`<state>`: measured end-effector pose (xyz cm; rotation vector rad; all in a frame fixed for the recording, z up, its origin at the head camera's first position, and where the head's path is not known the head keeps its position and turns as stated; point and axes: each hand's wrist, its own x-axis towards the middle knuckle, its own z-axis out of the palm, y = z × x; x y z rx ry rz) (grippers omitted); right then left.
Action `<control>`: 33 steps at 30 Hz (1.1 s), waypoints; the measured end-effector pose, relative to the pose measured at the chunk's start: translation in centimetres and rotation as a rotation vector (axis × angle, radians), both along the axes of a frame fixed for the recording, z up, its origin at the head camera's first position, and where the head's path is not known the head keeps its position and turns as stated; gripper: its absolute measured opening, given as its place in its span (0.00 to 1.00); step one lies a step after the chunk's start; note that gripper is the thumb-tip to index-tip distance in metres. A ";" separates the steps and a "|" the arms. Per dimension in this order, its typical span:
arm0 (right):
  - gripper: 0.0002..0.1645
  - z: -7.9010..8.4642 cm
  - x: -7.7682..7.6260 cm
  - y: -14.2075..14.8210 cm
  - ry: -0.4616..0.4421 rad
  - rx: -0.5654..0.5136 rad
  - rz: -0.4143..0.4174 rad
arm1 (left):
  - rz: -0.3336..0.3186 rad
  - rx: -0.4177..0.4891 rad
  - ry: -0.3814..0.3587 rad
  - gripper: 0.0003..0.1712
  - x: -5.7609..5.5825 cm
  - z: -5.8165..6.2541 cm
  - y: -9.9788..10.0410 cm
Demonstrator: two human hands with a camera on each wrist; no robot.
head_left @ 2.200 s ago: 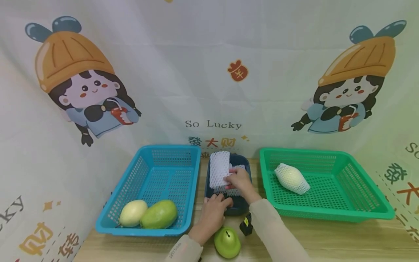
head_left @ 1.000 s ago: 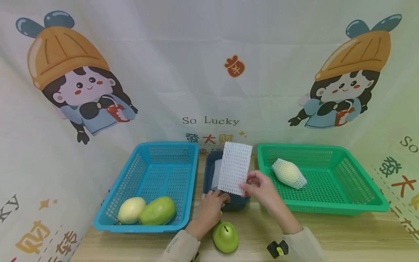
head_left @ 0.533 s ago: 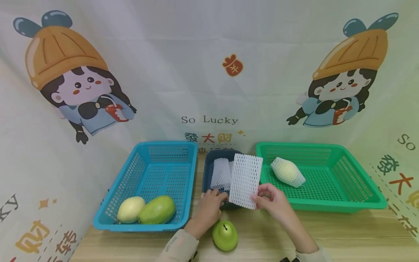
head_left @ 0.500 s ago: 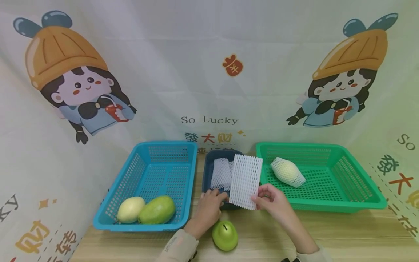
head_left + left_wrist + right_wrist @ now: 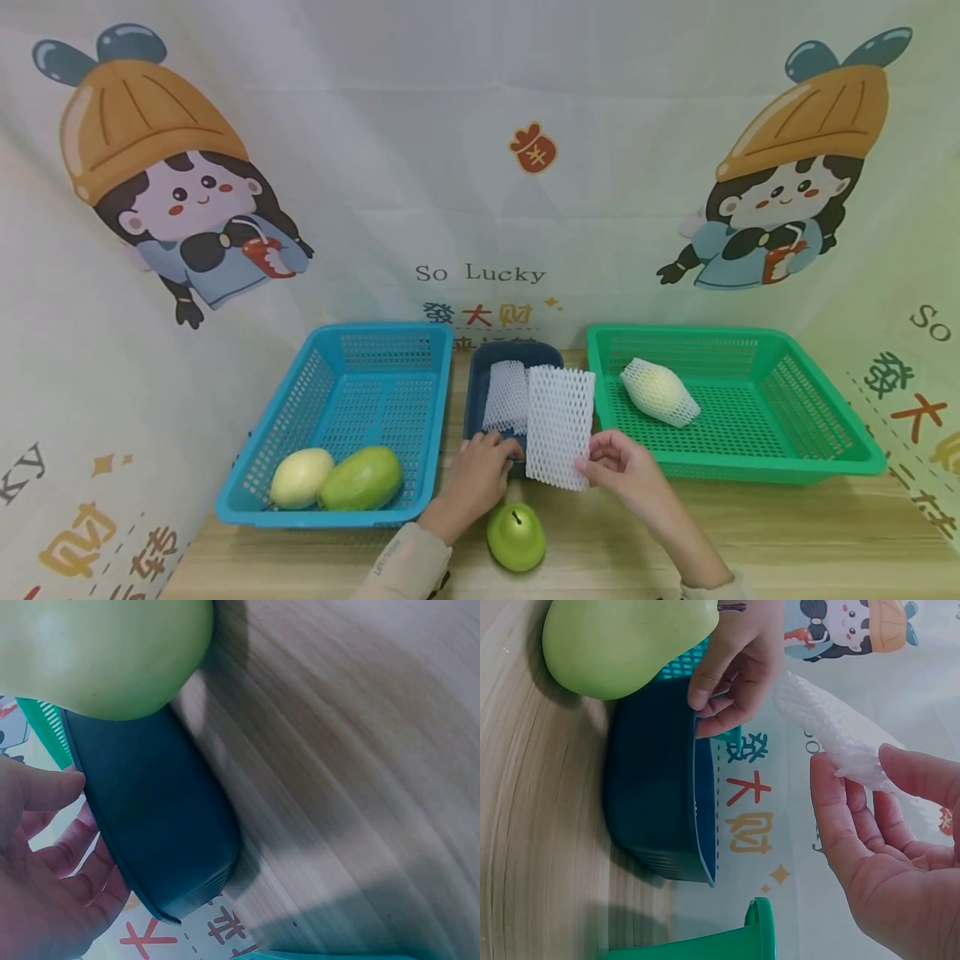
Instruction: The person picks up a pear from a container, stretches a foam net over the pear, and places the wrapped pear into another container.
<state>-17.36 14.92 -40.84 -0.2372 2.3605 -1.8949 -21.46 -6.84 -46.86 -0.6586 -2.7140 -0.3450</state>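
My right hand (image 5: 624,471) pinches a flat white foam net sleeve (image 5: 559,427) by its lower right corner, between thumb and fingers. The sleeve is raised above the dark blue bin (image 5: 477,375) and overlaps its right part in the head view. My left hand (image 5: 477,468) grips the near rim of that bin; the right wrist view shows its thumb and fingers at the rim. More white net sleeves (image 5: 507,397) lie inside the bin, partly hidden behind the held one. A green pear (image 5: 516,537) stands on the table between my forearms, stem up.
To the left is a blue basket (image 5: 336,520) with a pale yellow fruit (image 5: 302,478) and a larger green fruit (image 5: 362,478). A green basket (image 5: 750,471) on the right holds a pale fruit in a net sleeve (image 5: 660,393). A printed cloth (image 5: 420,167) hangs behind.
My right hand has lifted the net sleeve out of the bin, moved right and toward me, and lately lowered it slightly. My left hand stays at the bin's near rim.
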 end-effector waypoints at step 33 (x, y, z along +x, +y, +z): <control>0.17 -1.2 1.9 -1.2 0.108 0.054 0.097 | -0.161 0.454 -0.510 0.44 7.0 -0.1 -2.0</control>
